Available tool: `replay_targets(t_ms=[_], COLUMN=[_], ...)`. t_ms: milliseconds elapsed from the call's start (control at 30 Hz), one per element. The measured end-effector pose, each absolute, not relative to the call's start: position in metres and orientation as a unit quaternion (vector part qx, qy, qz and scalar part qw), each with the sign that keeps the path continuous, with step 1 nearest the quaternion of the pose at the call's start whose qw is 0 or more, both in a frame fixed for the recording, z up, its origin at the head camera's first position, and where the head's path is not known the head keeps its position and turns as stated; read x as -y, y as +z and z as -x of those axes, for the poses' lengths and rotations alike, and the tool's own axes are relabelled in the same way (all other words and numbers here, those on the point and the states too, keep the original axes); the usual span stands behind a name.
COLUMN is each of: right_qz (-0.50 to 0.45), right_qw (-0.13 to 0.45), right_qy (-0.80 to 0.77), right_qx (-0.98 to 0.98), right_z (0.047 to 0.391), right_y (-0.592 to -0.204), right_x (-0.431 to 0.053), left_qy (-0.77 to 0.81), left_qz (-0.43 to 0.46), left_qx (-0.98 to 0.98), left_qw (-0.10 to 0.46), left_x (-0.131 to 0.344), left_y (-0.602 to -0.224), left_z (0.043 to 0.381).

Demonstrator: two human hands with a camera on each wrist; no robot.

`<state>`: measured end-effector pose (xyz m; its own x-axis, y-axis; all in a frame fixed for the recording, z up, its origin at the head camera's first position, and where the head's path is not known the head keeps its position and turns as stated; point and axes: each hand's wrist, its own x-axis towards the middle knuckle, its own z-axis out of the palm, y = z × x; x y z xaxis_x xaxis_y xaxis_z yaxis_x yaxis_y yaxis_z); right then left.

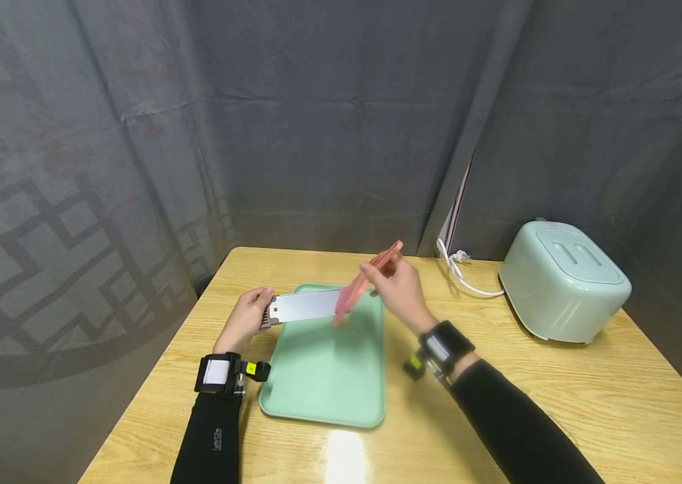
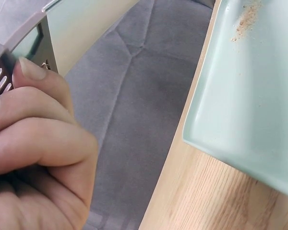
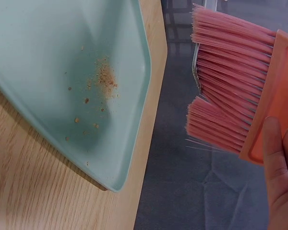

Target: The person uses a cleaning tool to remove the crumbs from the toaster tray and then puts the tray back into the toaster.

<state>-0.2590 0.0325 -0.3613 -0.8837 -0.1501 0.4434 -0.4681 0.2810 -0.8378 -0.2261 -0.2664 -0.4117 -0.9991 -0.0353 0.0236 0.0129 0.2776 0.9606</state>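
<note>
My left hand point(image 1: 246, 318) grips the grey slotted end of a flat metal crumb tray point(image 1: 307, 306), which I hold above the green serving tray point(image 1: 322, 396). In the left wrist view, the thumb lies along the crumb tray's end and the other fingers curl. My right hand point(image 1: 400, 288) holds a small brush point(image 3: 284, 96) by its orange body. Its pink bristles point(image 3: 235, 72) meet the crumb tray's far end, and some are split apart around its edge in the right wrist view. Brown crumbs point(image 3: 105, 79) lie on the green tray beneath, heaped near one end with several scattered.
A pale green toaster point(image 1: 567, 282) with its lid on stands at the right of the wooden table point(image 1: 461, 417). Its white cord point(image 1: 467, 282) and plug lie behind, by the grey curtain point(image 1: 341, 134). The curtain closes off the back and sides.
</note>
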Motion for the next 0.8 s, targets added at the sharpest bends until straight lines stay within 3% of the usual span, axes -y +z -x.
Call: replay_targets(t_ms=[800], right_qz=[-0.179], right_qw=[0.168], right_qy=[0.561], right_qx=[0.791], right_z=[0.2549], right_y=[-0.3657], right_x=[-0.0351], left_qy=[-0.595], left_qz=[-0.004], left_qx=[0.803], left_qw=[0.032], left_x=[0.2680], left_y=[-0.4132], left_z=[0.2267])
